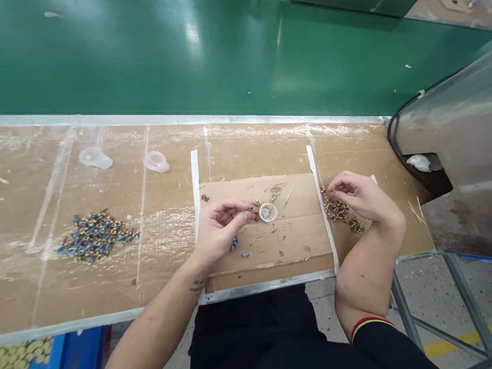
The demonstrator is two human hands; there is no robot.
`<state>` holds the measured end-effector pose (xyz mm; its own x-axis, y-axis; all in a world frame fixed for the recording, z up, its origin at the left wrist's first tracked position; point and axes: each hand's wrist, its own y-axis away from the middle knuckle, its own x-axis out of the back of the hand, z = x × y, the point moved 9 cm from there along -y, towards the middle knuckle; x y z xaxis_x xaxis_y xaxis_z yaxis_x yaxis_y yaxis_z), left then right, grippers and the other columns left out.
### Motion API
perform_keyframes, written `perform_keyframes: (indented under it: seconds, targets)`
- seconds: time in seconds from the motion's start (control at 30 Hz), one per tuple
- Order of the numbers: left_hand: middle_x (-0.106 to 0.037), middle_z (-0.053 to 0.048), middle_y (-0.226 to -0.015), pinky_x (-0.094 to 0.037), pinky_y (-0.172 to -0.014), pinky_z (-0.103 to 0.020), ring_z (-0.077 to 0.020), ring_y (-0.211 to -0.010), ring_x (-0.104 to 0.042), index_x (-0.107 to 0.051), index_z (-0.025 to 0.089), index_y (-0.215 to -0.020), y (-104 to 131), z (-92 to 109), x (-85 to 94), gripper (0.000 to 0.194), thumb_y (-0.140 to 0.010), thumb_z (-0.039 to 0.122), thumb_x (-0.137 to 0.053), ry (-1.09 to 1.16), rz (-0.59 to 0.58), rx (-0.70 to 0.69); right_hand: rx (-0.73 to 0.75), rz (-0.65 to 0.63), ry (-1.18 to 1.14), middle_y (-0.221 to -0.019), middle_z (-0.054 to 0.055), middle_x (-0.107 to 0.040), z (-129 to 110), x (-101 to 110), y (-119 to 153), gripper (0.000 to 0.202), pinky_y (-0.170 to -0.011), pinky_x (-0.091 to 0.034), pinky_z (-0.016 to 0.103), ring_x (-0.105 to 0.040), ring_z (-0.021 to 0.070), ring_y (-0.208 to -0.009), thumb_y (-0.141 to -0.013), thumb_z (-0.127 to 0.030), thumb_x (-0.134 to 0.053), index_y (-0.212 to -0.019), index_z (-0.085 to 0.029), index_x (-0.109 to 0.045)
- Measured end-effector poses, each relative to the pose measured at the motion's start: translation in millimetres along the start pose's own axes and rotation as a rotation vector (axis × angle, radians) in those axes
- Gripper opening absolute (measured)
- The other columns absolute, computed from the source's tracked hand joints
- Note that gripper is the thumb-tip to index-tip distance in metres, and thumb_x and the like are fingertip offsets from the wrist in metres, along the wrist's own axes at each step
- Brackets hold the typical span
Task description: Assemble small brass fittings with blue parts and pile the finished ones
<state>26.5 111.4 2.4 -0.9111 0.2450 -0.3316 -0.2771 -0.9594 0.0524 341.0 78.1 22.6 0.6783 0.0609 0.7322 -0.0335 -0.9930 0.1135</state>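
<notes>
My left hand (222,228) is closed in a pinch over a cardboard sheet (292,245). A tiny dark piece shows at its fingertips, too small to name. Just right of those fingertips stands a small clear round cup (268,212). Several small blue-and-brass parts (234,243) lie by the left palm, and one more blue part (246,255) lies nearer the front edge. My right hand (361,195) is pinched at the upper edge of a pile of small brass-coloured parts (343,216). What its fingertips hold, if anything, cannot be made out.
To the left lies a larger heap of blue-and-brass parts (94,237). Behind it are clear plastic lids or cups (95,158) and another clear one (156,161). A thin wooden stick (287,197) lies beside the cup. A green belt (162,55) runs behind; a metal housing (478,162) bounds the right.
</notes>
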Motion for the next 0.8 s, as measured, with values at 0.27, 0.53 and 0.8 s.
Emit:
perform_keyframes:
  seconds: [0.27,0.53,0.8]
  targets:
    - [-0.079,-0.006,-0.077,-0.068,-0.066,-0.031,-0.0196,-0.070,-0.078,-0.076,0.018,-0.075,1.7,4.0,-5.4,0.027,-0.069,0.038,-0.093,-0.047,-0.020,-0.009,0.189,0.145,-0.164,-0.091,0.007,-0.077,-48.7,3.2,3.0,0.013,-0.071,-0.061,0.038,-0.072,0.0221,-0.083,-0.085,-0.036,-0.073,-0.081,-0.026,-0.081]
    - [-0.078,-0.007,-0.078,-0.063,-0.062,-0.026,-0.0166,-0.070,-0.074,-0.078,0.019,-0.077,4.2,5.8,-15.4,0.020,-0.076,0.036,-0.089,-0.057,-0.090,-0.079,0.592,0.193,-0.461,-0.090,0.000,-0.080,-136.1,-47.8,15.2,0.018,-0.072,-0.066,0.034,-0.076,0.0170,-0.078,-0.087,-0.016,-0.074,-0.091,-0.033,-0.081]
    - [-0.078,-0.008,-0.079,-0.063,-0.066,-0.028,-0.0175,-0.073,-0.074,-0.078,0.019,-0.080,7.4,8.6,-17.1,0.021,-0.081,0.039,-0.085,-0.109,-0.104,-0.162,0.471,0.228,-0.578,-0.087,0.000,-0.082,-135.1,-70.0,19.4,0.012,-0.070,-0.067,0.037,-0.078,0.0187,-0.077,-0.088,-0.020,-0.075,-0.086,-0.031,-0.079]
